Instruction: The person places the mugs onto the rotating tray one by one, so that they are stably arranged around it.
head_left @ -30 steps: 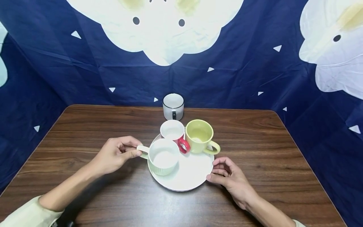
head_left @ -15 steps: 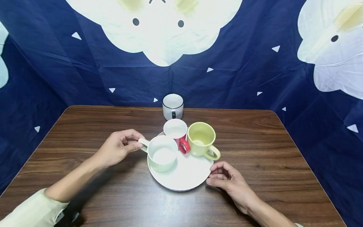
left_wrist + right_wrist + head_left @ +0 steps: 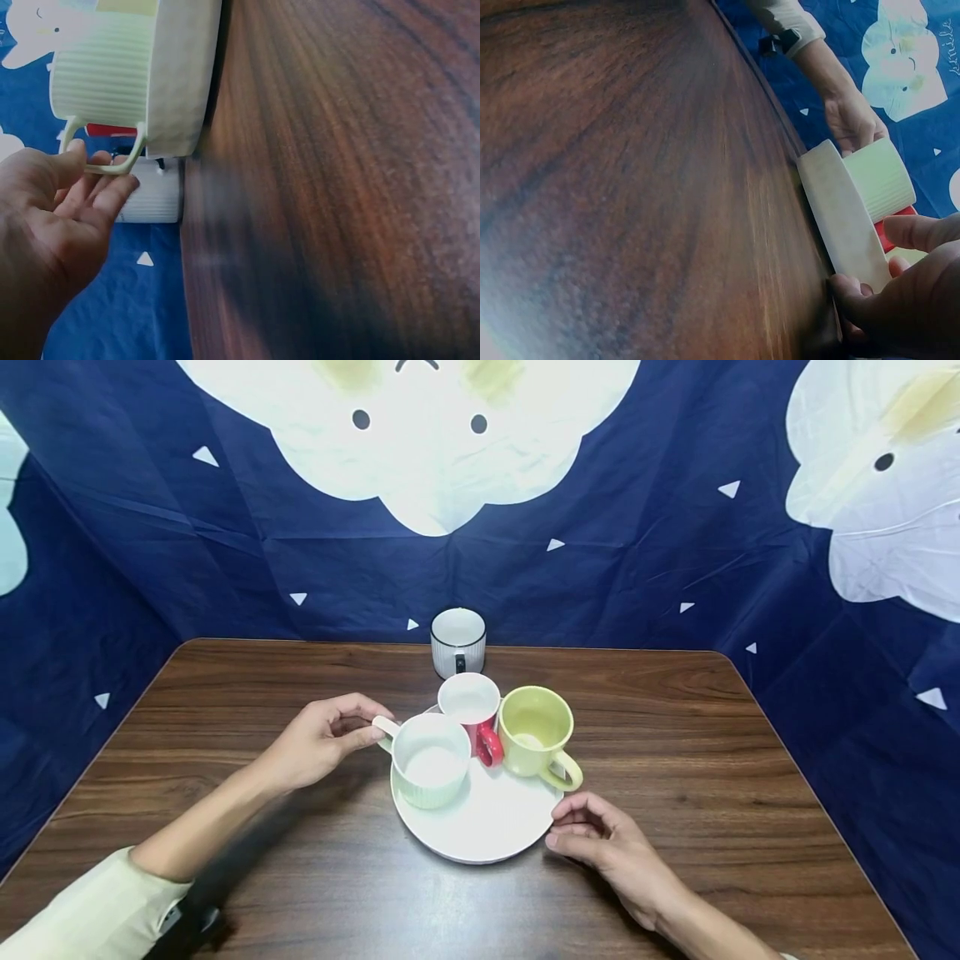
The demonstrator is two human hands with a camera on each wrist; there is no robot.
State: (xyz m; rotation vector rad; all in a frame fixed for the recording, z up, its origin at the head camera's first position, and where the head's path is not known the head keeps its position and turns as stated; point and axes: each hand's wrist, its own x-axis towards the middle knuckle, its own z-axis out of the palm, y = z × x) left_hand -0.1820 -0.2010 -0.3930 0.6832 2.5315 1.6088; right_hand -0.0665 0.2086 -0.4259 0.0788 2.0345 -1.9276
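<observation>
A white round stand [image 3: 498, 822] with a thick side wall [image 3: 844, 214] lies on the table and bears three mugs. At its left is a pale green ribbed mug [image 3: 431, 777]; my left hand [image 3: 318, 743] pinches this mug's handle [image 3: 112, 166] between thumb and fingers. Behind it is a white mug with a red lower part and red handle [image 3: 490, 746]. To the right stands a yellow-green mug [image 3: 534, 727], its handle toward the right front. My right hand [image 3: 615, 852] has bent, loose fingertips at the stand's right front rim.
Behind the stand, near the table's back edge, is a white ribbed mug [image 3: 457, 647] with a black rim and handle. Brown wood-grain table [image 3: 712, 793] surrounds the stand. A dark blue cloth [image 3: 630, 552] with cloud faces hangs behind and at both sides.
The stand has turned clockwise as seen from above: the green mug went back, the red-handled one right, the yellow-green one forward. My left hand moved with its mug; right fingers shifted slightly forward.
</observation>
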